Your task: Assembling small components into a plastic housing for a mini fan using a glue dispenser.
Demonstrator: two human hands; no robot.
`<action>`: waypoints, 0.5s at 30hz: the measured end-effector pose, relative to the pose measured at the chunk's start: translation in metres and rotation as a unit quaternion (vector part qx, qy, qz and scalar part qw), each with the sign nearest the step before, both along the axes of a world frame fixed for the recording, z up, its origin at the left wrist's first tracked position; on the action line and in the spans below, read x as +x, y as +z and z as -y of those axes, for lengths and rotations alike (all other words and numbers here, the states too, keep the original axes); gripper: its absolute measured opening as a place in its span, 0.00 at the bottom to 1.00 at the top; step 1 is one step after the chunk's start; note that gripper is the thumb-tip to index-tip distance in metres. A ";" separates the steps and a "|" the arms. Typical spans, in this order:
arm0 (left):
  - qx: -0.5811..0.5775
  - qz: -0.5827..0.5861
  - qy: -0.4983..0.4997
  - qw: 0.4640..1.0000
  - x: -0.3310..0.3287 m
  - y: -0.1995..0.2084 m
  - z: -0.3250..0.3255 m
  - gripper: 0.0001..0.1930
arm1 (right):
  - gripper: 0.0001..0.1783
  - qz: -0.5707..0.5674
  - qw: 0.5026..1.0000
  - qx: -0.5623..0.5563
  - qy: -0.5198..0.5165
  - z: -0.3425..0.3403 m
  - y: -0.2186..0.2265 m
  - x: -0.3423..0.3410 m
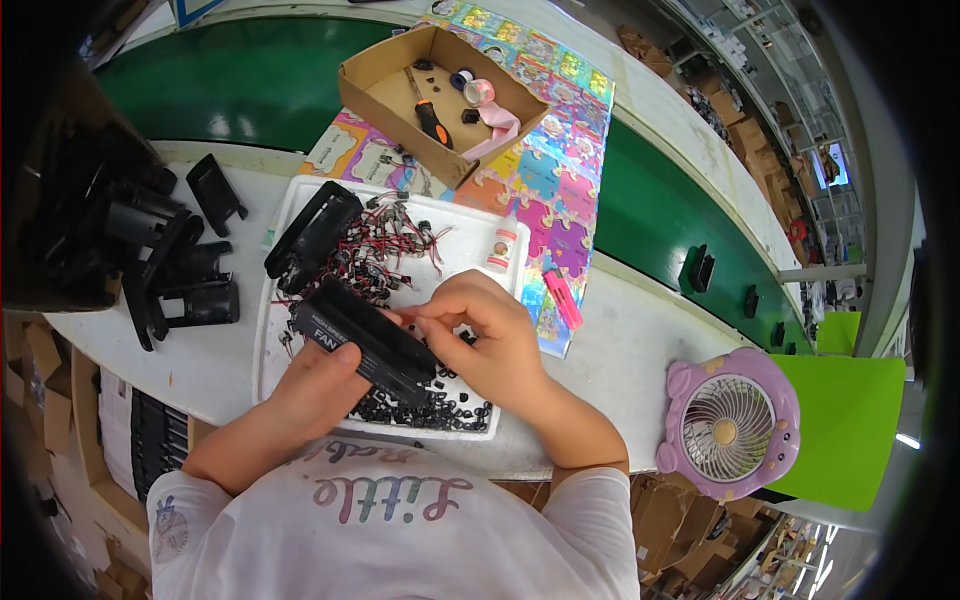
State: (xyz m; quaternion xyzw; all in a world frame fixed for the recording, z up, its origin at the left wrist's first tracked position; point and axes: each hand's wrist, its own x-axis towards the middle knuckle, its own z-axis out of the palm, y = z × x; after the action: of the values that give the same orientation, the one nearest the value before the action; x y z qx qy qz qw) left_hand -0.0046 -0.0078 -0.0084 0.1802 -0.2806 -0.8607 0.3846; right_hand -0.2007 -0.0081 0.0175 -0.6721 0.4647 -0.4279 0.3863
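Note:
My left hand (318, 388) grips a black plastic housing (365, 340) with pale lettering on its side, tilted above a white foam tray (508, 290). At the housing's upper edge, my right hand (485, 335) is closed with thumb and forefinger pinched together; whatever is between them is too small to make out. Below the hands, many small black parts (430, 412) lie in the tray. Behind the housing is a heap of red-and-black wired parts (385, 245). Another black housing (318, 232) leans at the tray's left side.
A cardboard box (400, 75) behind the tray holds a screwdriver (430, 120), tape rolls and a pink strip. Black shells (190, 270) stand at left. On the right are a purple fan (728, 425) and a green conveyor belt (650, 215) carrying black parts. A pink object (563, 298) lies beside the tray.

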 end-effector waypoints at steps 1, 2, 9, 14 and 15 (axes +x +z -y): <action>0.002 -0.016 -0.010 1.000 -0.001 -0.002 -0.003 0.25 | 0.09 0.048 0.998 -0.024 -0.011 -0.001 0.000 0.003; 0.004 -0.032 -0.021 0.999 -0.001 -0.004 -0.004 0.25 | 0.09 0.048 0.999 -0.024 -0.011 -0.002 -0.002 0.004; 0.050 -0.084 -0.036 0.995 0.002 -0.005 0.005 0.26 | 0.08 -0.118 0.982 -0.141 0.032 0.005 -0.001 -0.006; 0.021 -0.055 -0.025 0.998 0.006 0.000 0.007 0.26 | 0.07 -0.136 0.983 -0.121 0.036 0.004 0.000 -0.007; 0.021 -0.056 -0.026 0.998 0.006 0.000 0.008 0.26 | 0.06 -0.135 0.986 -0.087 0.033 0.002 0.001 -0.006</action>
State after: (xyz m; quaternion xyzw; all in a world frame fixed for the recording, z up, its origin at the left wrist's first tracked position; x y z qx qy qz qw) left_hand 0.0010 -0.0153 -0.0081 0.1326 -0.2450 -0.8849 0.3733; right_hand -0.2072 -0.0102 0.0186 -0.7697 0.4509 -0.3595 0.2739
